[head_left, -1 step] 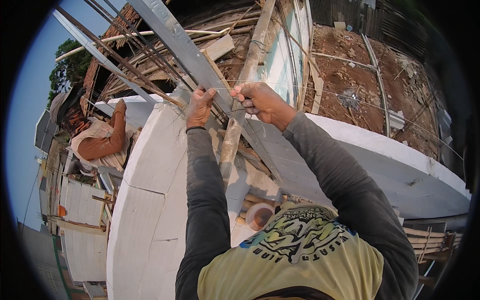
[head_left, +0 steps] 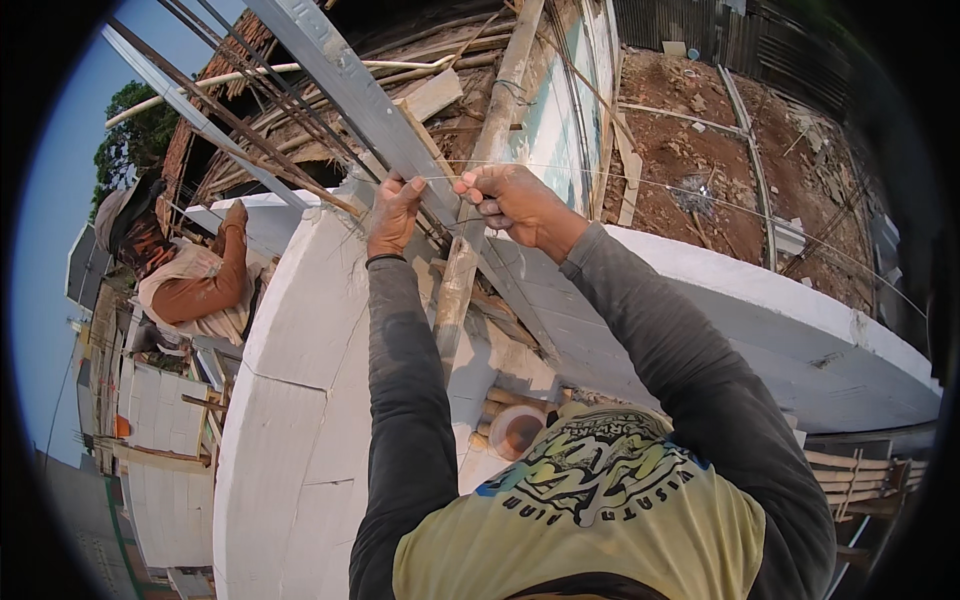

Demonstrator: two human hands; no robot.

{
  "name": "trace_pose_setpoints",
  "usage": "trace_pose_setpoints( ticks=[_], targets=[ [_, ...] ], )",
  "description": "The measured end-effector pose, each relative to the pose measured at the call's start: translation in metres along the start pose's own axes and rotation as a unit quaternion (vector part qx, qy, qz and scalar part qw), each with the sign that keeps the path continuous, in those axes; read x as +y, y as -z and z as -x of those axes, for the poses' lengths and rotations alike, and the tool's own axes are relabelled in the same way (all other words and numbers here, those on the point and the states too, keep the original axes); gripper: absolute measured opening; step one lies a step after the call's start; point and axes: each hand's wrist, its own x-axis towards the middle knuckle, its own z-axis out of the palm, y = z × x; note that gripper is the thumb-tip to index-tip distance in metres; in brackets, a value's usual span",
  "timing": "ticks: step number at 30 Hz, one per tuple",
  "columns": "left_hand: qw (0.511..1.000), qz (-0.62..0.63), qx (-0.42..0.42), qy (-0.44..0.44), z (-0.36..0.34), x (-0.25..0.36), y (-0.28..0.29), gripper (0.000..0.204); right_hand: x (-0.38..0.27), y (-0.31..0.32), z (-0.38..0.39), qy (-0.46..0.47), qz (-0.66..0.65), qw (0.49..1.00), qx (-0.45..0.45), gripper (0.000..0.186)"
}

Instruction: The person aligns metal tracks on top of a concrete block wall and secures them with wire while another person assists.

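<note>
A thin pale string (head_left: 640, 181) runs from between my hands off to the far right. My left hand (head_left: 393, 218) has its thumb and forefinger pinched on the string's short stretch. Close by on the right, my right hand (head_left: 520, 205) also pinches the string, its other fingers curled in. Both hands are raised in front of a slanting metal channel (head_left: 340, 75) and a rough wooden pole (head_left: 462, 270), above the corner where two white block walls meet. Any knot or loop in the string is too small to make out.
The left wall (head_left: 290, 400) and right wall (head_left: 700, 275) flank my arms. Rusty steel bars (head_left: 270, 95) rise beside the channel. A co-worker (head_left: 200, 280) leans at the far left wall. Below stands a bucket (head_left: 517, 432). Reddish soil (head_left: 670, 110) lies beyond the right wall.
The scene has shifted very slightly left in the view. Both hands keep their pinch on the string, with hardly any movement.
</note>
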Motion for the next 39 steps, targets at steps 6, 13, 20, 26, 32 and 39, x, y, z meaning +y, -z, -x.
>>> trace_pose_setpoints(
  ticks=[6, 13, 20, 26, 32, 39],
  targets=[
    [0.996, 0.045, -0.076, 0.012, -0.009, 0.004, -0.002, 0.064, 0.006, 0.007, -0.003, -0.007, 0.007, 1.000, 0.011, 0.017],
    [0.971, 0.232, -0.054, 0.017, -0.038, -0.007, 0.002, 0.091, 0.007, 0.010, 0.001, 0.022, 0.015, 1.000, 0.006, 0.018],
    [0.988, 0.134, -0.076, 0.033, -0.059, -0.004, -0.003, 0.088, 0.000, 0.007, 0.003, 0.014, 0.033, 0.999, 0.021, 0.021],
    [0.987, 0.127, -0.096, 0.017, -0.046, 0.011, -0.009, 0.095, 0.007, -0.001, -0.003, 0.014, 0.030, 0.999, 0.000, 0.018],
    [0.985, 0.070, -0.160, -0.004, -0.025, 0.013, 0.003, 0.071, -0.020, -0.014, 0.004, 0.116, 0.484, 0.863, 0.086, 0.024],
    [0.993, 0.022, -0.109, 0.038, -0.014, 0.026, 0.010, 0.064, -0.069, -0.040, -0.023, 0.184, 0.814, 0.546, 0.074, 0.017]
  ],
)
